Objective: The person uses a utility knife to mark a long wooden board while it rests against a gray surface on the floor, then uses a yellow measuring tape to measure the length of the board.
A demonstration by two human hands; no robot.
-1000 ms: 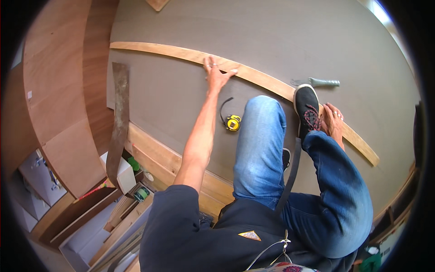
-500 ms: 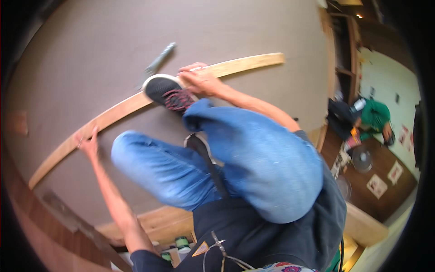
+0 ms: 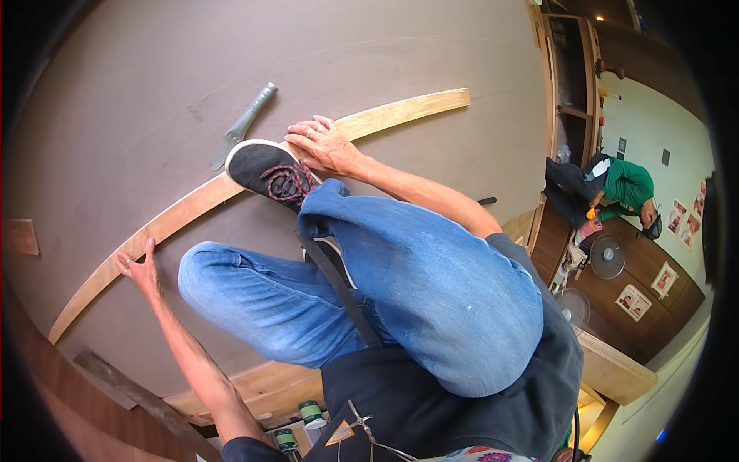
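Observation:
A long, curved wooden strip [image 3: 188, 206] lies across a brown flat surface. My left hand [image 3: 141, 271] grips its lower edge toward the left end, thumb apart from the fingers. Farther right, my right hand [image 3: 327, 148] is closed over the strip, fingers reaching past its far edge. Between my hands, my black shoe [image 3: 265, 168] with dark red laces rests on the wood. Beyond the shoe lies a grey tool [image 3: 245, 127] with a round handle and a wider flat end.
A small brown piece [image 3: 21, 236] lies at the far left. Green-labelled containers [image 3: 311, 414] stand below the surface's near edge. At the right, a person in a green shirt [image 3: 627, 185] bends near a fan [image 3: 606, 256]. Open wooden shelving [image 3: 571, 100] stands behind.
The view has shifted slightly and become sharper. Both hands keep their places on the wooden strip, and the shoe is still on it.

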